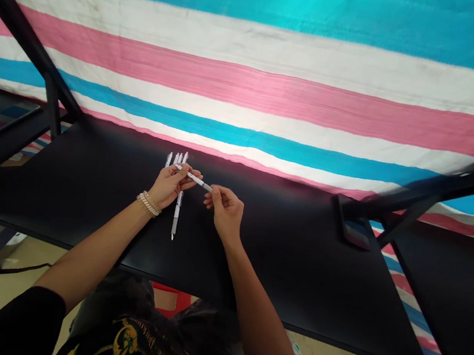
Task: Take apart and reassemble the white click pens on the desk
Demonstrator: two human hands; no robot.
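A white pen (pixel 196 179) with a grey grip is held between my two hands above the black table. My left hand (pixel 170 185), with a beaded bracelet at its wrist, closes on the clip end. The fingertips of my right hand (pixel 227 205) pinch the pen's tip end. Below the left hand, another white pen (pixel 177 210) lies on the table, tip towards me, its upper part partly hidden by the fingers. Beyond that hand, the ends of several more white pens (pixel 177 158) show side by side, mostly covered by the hand.
The black table (pixel 288 254) runs across the view. Behind it hangs a blue, white and pink striped sheet (pixel 248 91). Black slanted frames (pixel 39 52) stand at left and right. A dark flat object (pixel 7 117) lies at far left. Something red (pixel 172 302) shows below the table edge.
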